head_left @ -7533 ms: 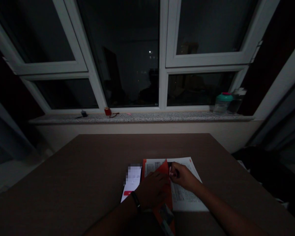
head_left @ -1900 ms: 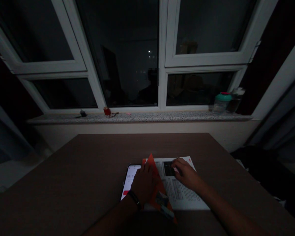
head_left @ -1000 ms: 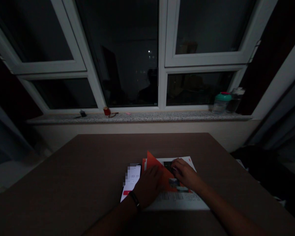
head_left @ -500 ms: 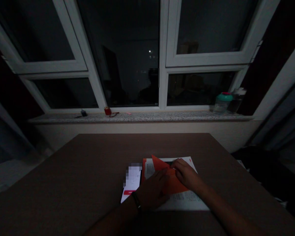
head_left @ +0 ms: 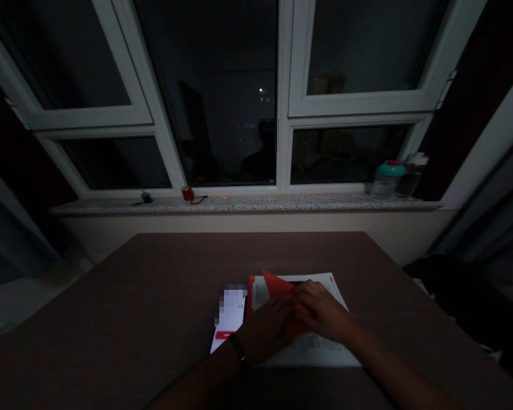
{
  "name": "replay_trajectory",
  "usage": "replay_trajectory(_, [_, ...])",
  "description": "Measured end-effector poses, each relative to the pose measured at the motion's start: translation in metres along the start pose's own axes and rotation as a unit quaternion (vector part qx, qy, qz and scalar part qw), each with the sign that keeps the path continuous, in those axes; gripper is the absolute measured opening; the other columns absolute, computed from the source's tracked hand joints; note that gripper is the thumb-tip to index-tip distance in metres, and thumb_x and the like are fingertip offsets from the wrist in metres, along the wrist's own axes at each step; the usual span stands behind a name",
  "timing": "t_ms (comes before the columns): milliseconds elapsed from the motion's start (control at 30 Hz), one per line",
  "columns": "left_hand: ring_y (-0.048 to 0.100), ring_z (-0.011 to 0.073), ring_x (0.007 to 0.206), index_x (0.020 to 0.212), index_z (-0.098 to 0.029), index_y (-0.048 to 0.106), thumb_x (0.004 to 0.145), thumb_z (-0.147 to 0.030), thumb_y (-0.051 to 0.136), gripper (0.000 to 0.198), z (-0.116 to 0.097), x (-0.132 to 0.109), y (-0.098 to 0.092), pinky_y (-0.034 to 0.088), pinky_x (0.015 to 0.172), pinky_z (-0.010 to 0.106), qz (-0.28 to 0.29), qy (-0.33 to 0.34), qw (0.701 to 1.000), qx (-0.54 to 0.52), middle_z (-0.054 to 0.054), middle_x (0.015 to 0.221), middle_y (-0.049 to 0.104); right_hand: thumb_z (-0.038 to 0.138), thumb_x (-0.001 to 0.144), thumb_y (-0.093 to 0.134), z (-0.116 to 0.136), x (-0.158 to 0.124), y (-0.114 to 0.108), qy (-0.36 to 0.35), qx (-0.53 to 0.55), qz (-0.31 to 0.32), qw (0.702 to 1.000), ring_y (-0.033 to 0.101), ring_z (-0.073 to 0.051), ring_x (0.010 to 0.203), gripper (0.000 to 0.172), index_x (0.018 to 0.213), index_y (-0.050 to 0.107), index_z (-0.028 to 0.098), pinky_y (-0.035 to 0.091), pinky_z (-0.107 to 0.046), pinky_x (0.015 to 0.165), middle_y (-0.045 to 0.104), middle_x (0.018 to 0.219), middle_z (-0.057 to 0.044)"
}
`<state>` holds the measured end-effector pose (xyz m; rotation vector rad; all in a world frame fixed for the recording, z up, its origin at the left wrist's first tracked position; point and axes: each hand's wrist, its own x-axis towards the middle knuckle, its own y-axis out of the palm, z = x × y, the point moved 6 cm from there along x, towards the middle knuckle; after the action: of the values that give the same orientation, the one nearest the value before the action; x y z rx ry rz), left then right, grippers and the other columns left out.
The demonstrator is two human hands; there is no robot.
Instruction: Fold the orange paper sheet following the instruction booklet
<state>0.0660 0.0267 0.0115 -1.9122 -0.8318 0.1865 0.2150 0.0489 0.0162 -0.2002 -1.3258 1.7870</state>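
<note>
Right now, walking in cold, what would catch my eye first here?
The pointed orange-red paper stands out first, held under the left hand and right hand on a white printed sheet. Just left of it, a lit white smartphone screen lies on the brown table. Beyond the table, a large dark white-framed window fills the upper view.

Home room at night, white-framed window [head_left: 284,57], speckled stone sill [head_left: 239,204] (drink bottles [head_left: 385,181] along it), brown table [head_left: 154,285]
</note>
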Motion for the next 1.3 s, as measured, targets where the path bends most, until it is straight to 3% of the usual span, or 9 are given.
replay_trajectory(100, [0.046,0.0281,0.130,0.140,-0.021,0.041,0.091,-0.033,0.066,0.056,0.006,0.000,-0.001,0.036,0.110,0.045,-0.026,-0.024,0.999,-0.001,0.011,0.142,0.050,0.036,0.082,0.073,0.011,-0.001,0.001,-0.016,0.007,0.030,0.999,0.053,-0.028,0.112,0.039,0.117,0.061,0.023,0.039,-0.047,0.102,0.062,0.119,-0.009])
replay_trajectory(167, [0.046,0.0300,0.129,0.141,-0.021,0.040,0.090,-0.038,0.068,0.060,0.009,-0.001,-0.002,0.036,0.110,0.048,-0.039,-0.040,0.998,0.008,0.012,0.140,0.050,0.038,0.079,0.076,0.013,-0.002,0.002,-0.026,0.018,0.043,0.999,0.055,-0.028,0.112,0.042,0.115,0.062,0.023,0.035,-0.048,0.107,0.064,0.118,-0.009])
replay_trajectory(400, [0.047,0.0293,0.124,0.141,-0.026,0.041,0.084,-0.029,0.070,0.064,0.012,-0.001,-0.004,0.038,0.106,0.047,-0.044,-0.086,0.994,0.043,0.007,0.137,0.052,0.016,0.081,0.065,0.018,-0.004,0.008,-0.085,0.056,0.057,0.993,0.056,-0.024,0.114,0.017,0.097,0.068,0.021,0.043,-0.038,0.102,0.065,0.114,-0.007])
replay_trajectory(633, [0.048,0.0297,0.123,0.142,-0.025,0.041,0.084,-0.037,0.075,0.069,0.020,-0.001,0.002,0.037,0.105,0.047,-0.037,-0.070,0.995,0.052,0.008,0.137,0.053,0.015,0.084,0.059,0.023,-0.003,0.015,-0.108,0.065,0.070,0.990,0.059,-0.024,0.113,0.026,0.106,0.071,0.023,0.046,-0.038,0.099,0.067,0.115,-0.008])
replay_trajectory(800, [0.047,0.0307,0.126,0.145,-0.028,0.039,0.082,-0.042,0.076,0.074,0.019,-0.002,-0.005,0.037,0.107,0.048,-0.026,-0.053,0.997,0.042,0.008,0.141,0.050,0.016,0.083,0.060,0.023,-0.003,0.018,-0.112,0.073,0.062,0.989,0.059,-0.025,0.112,0.017,0.094,0.071,0.021,0.046,-0.039,0.096,0.067,0.114,-0.009])
replay_trajectory(1000, [0.047,0.0303,0.125,0.144,-0.026,0.042,0.081,-0.044,0.077,0.074,0.020,-0.001,-0.008,0.037,0.107,0.046,-0.024,-0.071,0.996,0.046,0.009,0.139,0.052,0.014,0.081,0.062,0.027,-0.001,0.018,-0.073,0.047,0.049,0.995,0.057,-0.026,0.110,0.026,0.103,0.071,0.023,0.043,-0.041,0.098,0.068,0.110,-0.007])
replay_trajectory(1300, [0.049,0.0306,0.121,0.136,-0.025,0.050,0.081,-0.049,0.077,0.066,0.021,-0.001,-0.008,0.040,0.103,0.047,-0.034,-0.084,0.994,0.061,0.009,0.133,0.055,0.018,0.085,0.062,0.027,-0.001,0.020,-0.084,0.055,0.058,0.993,0.055,-0.026,0.113,0.022,0.100,0.076,0.026,0.042,-0.041,0.098,0.066,0.109,-0.007])
